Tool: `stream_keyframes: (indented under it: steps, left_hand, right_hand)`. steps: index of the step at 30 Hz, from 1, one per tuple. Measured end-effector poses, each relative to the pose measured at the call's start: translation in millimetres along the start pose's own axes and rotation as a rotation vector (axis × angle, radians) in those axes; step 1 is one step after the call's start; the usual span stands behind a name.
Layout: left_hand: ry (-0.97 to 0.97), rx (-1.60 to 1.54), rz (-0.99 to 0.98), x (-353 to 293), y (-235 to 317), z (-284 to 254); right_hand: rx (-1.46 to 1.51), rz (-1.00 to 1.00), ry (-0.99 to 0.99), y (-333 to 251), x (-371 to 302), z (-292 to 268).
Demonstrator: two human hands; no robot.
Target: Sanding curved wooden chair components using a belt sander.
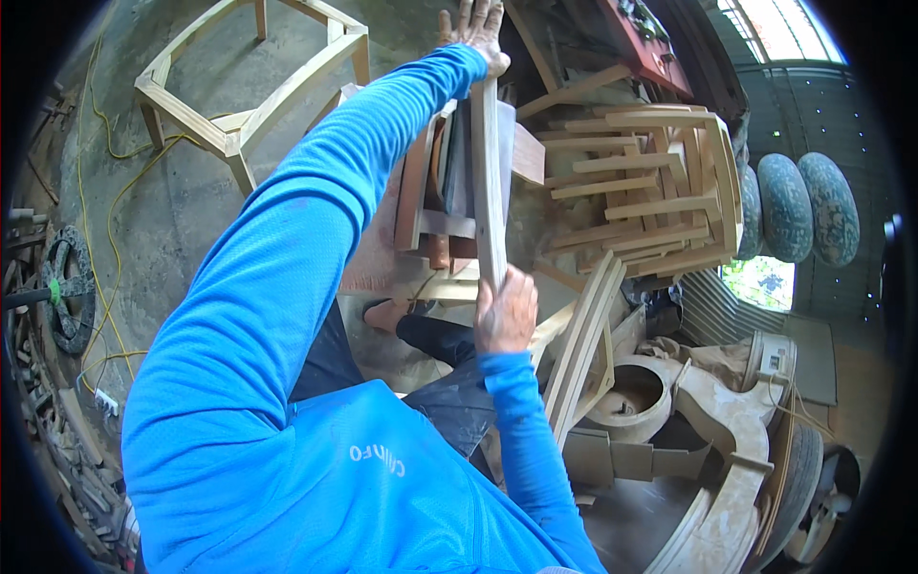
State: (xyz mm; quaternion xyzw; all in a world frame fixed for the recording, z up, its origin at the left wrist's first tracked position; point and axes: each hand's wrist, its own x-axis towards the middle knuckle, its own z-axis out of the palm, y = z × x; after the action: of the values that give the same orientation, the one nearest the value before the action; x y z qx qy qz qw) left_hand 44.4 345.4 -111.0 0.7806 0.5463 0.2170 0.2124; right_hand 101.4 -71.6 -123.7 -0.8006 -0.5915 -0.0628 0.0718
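Note:
A long, pale wooden bar (489, 182) points away from me, its near end toward my body. My right hand (508, 311) is closed round that near end, thumb on top. At the far end, my left hand (475, 36) is open, its fingers stretched out and spread and its heel against the bar. Beneath and left of the bar is a wooden-sided rig with an upright dark grey band (458, 163), which the bar partly hides. Whether the bar touches the band I cannot tell.
A wooden chair frame (234, 143) stands at the far left by yellow cords (117, 206). Stacked wooden frames (660, 182) stand at the right, with leaning wooden rails (583, 335) nearer me. A machine with a curved pale body (746, 421) is at the lower right. Offcuts (67, 450) line the left.

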Motion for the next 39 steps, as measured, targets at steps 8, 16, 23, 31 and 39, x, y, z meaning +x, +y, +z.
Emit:
stream_keyframes:
  steps: [8, 16, 23, 31, 39]
  left_hand:
    - [-0.102, 0.238, 0.103, -138.6, 22.1, 31.9]
    - [-0.230, -0.053, 0.269, -356.9, 96.6, 25.3]
    - [-0.241, -0.043, 0.287, -335.3, 82.4, 24.2]
    - [-0.161, 0.148, 0.243, -135.3, 17.4, 19.8]
    - [-0.060, 0.221, 0.143, -28.8, -2.5, 17.0]
  right_hand:
    - [0.171, 0.097, -0.266, 30.8, -166.3, -143.9]
    - [0.303, 0.480, -0.472, 87.8, -322.1, -316.7]
    - [0.227, 0.386, -0.443, 65.8, -290.2, -302.9]
    - [0.278, 0.197, -0.322, 21.4, -134.2, -152.6]
    - [0.090, 0.015, 0.033, 0.8, 23.0, -9.8]
